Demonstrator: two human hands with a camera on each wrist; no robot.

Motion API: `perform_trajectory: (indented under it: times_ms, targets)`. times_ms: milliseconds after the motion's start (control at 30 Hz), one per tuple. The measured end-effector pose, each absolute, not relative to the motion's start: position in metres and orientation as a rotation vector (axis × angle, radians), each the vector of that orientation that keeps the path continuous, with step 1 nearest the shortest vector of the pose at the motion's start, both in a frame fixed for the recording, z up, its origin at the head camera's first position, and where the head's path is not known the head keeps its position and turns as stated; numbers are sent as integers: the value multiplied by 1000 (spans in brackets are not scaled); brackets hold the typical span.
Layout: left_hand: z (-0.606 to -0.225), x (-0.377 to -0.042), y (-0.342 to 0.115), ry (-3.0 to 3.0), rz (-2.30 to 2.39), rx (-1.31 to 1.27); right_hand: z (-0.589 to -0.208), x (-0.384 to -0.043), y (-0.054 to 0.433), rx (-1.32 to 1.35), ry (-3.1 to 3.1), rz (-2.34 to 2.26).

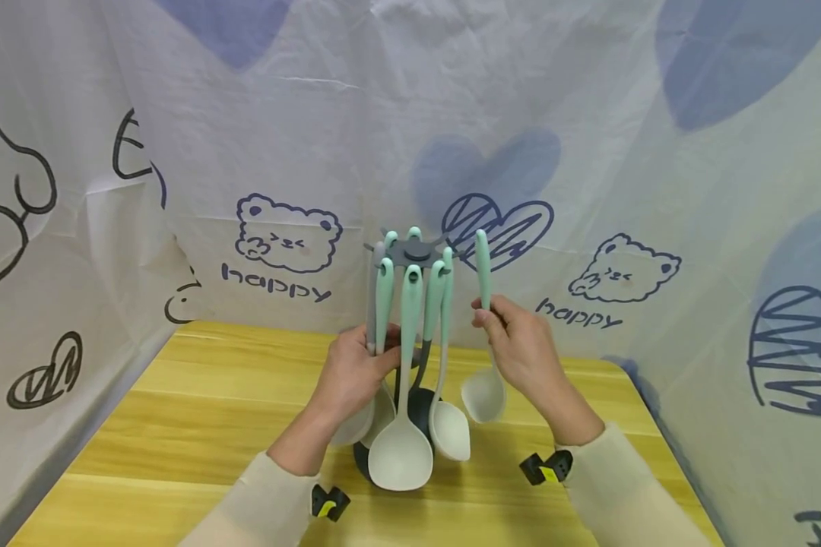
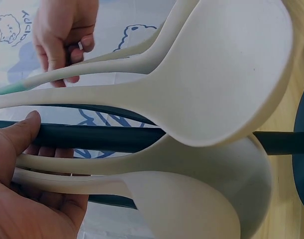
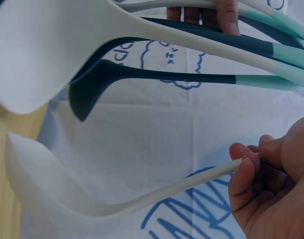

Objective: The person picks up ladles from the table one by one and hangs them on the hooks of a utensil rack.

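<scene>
A grey utensil stand carries several hanging kitchen utensils with mint handles. My left hand grips its dark pole, the thumb in front and the fingers behind, with two pale utensil shafts also lying within the hand. To the right of the stand, my right hand pinches a white ladle by its shaft. That ladle is upright and apart from the stand, its mint handle pointing up and its bowl hanging down. A large white ladle hangs at the front of the stand, with a smaller white pouring ladle beside it.
The stand is on a wooden table, its dark round base partly hidden behind the ladles. A dark-headed utensil hangs among the others. Close behind the table hangs a white cloth printed with bears and hearts.
</scene>
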State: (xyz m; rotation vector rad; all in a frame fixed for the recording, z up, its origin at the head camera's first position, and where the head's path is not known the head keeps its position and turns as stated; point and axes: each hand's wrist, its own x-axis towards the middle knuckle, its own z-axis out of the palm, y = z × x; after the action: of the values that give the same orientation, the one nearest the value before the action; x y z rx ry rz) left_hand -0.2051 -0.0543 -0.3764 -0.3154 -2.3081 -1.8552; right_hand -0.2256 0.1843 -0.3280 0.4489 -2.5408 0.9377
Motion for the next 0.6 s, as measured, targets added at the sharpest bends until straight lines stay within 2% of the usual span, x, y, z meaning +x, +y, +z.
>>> perform_trajectory:
  times_ms: [600]
  targets:
    - [-375, -205, -54, -2314, -1866, -306, -320, -232, 174, 443, -2545, 895]
